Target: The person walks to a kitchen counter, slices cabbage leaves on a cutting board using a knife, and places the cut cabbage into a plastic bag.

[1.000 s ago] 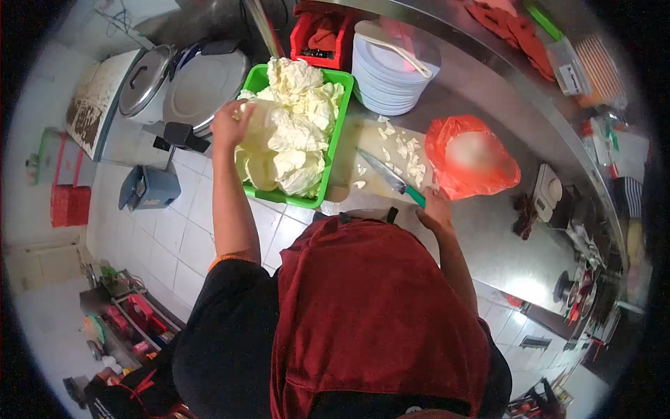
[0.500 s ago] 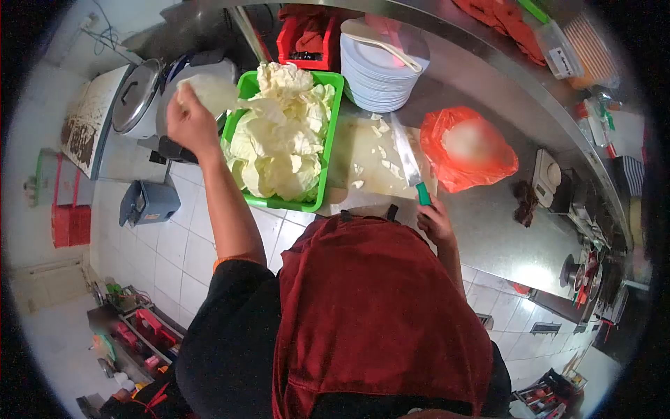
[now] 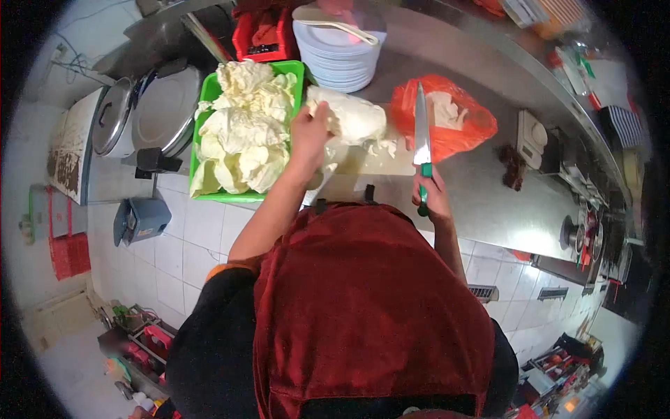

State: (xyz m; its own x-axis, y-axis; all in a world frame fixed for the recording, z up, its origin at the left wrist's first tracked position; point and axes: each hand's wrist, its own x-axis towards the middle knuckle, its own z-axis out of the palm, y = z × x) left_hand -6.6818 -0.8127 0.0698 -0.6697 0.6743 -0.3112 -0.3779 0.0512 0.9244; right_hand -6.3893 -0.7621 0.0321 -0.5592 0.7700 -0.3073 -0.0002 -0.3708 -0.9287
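My left hand [image 3: 310,133] grips the left end of a pale cabbage leaf [image 3: 354,117] over the cutting board [image 3: 363,162]. In my right hand [image 3: 434,194] is the green handle of a knife [image 3: 422,133], its blade pointing away from me. The blade passes in front of the left part of an orange-red plastic bag [image 3: 471,140], which has pale pieces inside. Small cut pieces lie on the board near the leaf. To the left, a green tray [image 3: 299,91] is heaped with cabbage leaves [image 3: 244,129].
Stacked plates [image 3: 338,59] with a light spatula on top stand behind the board, beside a red bin [image 3: 262,35]. Lidded pots [image 3: 164,112] are at the left. A white scale [image 3: 532,136] sits on the steel counter [image 3: 488,202] at the right.
My left hand has come from left of the tray, across it to the board with the leaf. My right hand has raised the knife off the board. The view has shifted.
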